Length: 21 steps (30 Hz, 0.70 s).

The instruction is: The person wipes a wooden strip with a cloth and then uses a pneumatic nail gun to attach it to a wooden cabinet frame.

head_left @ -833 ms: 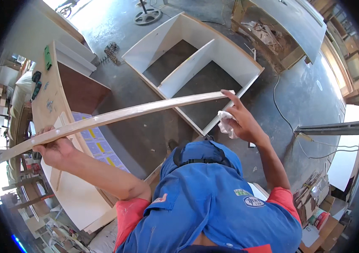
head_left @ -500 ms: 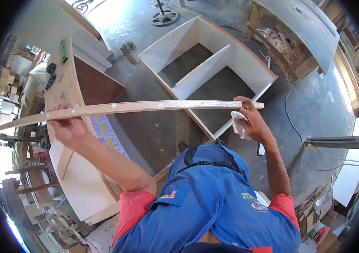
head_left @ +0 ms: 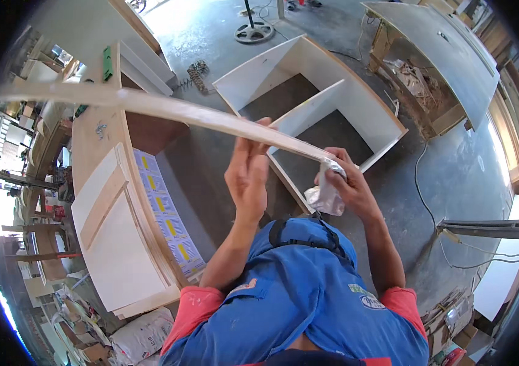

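A long, thin, pale wooden strip [head_left: 149,107] runs from the upper left down to the middle of the head view. My left hand [head_left: 248,174] grips it near its lower end, fingers wrapped round the strip. My right hand [head_left: 344,186] holds the very end of the strip together with a crumpled white cloth [head_left: 325,194] pressed against it. Below the strip lies an open white cabinet carcass [head_left: 366,113] with a centre divider, flat on the grey floor.
On the left stands a wooden workbench [head_left: 92,152] with white panels [head_left: 119,256], a batten, screws and a sheet with yellow labels [head_left: 168,219]. A board-topped trestle [head_left: 436,55] is upper right, a round stand base [head_left: 254,30] at top, cables on the floor [head_left: 430,201], bags lower left.
My left hand has slid along the strip from its far left part to near the right end. The strip has tilted, its left end now higher; my right hand stays at the end with the cloth.
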{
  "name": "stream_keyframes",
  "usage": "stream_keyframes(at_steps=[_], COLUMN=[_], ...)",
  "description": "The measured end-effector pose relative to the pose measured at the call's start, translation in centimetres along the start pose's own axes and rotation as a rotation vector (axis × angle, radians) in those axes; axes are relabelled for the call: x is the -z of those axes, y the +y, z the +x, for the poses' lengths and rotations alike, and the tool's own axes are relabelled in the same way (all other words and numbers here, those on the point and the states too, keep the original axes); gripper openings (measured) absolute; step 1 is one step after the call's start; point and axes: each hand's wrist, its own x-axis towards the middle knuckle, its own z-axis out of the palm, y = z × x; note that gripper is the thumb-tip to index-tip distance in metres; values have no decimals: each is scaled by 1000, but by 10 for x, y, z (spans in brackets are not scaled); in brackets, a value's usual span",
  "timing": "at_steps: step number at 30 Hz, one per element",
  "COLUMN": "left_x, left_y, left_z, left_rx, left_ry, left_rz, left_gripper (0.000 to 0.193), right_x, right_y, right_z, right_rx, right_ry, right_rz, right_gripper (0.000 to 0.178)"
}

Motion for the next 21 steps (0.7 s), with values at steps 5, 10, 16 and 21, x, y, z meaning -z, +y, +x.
stream_keyframes(at_steps=[5,10,16,21], left_x=[1,11,39,19], left_y=[-2,14,11,8], left_z=[2,23,39,39], left_rx=[-127,-159,-84,31], left_ry=[236,385,281,216], left_rz=[-137,-39,-98,-227], left_gripper=[59,62,55,50], right_x=[-20,-34,-27,-35], right_y=[-13,-21,-67,-102], right_z=[10,11,11,33], right_rx=[7,119,57,221], right_ry=[-11,-37,-74,-142], right_rz=[47,-109,-310,-317], right_gripper=[28,17,9,11])
